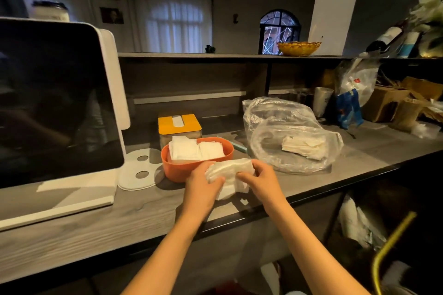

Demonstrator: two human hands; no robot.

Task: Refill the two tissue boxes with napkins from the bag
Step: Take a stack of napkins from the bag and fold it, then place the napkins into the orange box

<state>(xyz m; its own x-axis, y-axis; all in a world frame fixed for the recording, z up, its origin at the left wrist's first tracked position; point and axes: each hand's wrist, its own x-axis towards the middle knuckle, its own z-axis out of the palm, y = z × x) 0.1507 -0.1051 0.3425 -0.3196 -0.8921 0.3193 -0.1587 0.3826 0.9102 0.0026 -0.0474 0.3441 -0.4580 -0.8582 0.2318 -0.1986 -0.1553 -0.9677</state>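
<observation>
Two hands are gripping one wad of napkins just in front of the orange box.

Two boxes are sitting on the worktop (72,227): the orange box (189,170), open and holding two stacks of napkins, and the yellow box (178,124) (lid on) just behind it. One clear bag (287,132) is lying to their right, with one more stack inside. Both forearms are reaching forward and inward, meeting over the worktop's front edge. The left hand (202,184) is curling its grip round the wad (230,172) from the left, thumb on top; the right hand (259,178) is pinching its right end, so the wad is lying between both grips, touching the orange box's near rim.
</observation>
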